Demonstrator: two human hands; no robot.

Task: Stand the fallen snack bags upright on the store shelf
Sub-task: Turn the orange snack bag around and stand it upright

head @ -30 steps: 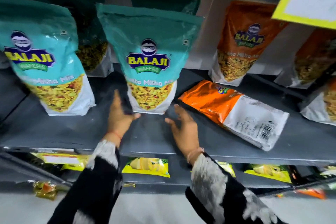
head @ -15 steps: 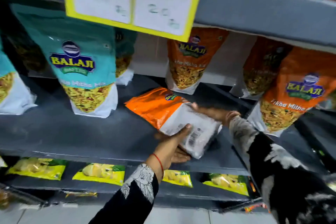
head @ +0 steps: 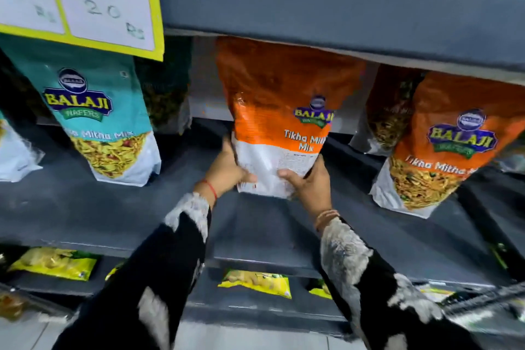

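Note:
An orange snack bag marked Tikha Mitha Mix is upright at the middle of the grey shelf, its white bottom held between both hands. My left hand grips its lower left edge. My right hand grips its lower right corner from below. The bag's top reaches the underside of the shelf above. A teal snack bag stands upright to the left and another orange bag stands upright to the right.
The upper shelf edge hangs low over the bags, with a yellow price card at the left. More bags stand behind in the back row. Yellow packets lie on the shelf below.
The orange bag lay flat on the shelf; both hands took hold of it and raised it upright. The view has shifted right and closer.

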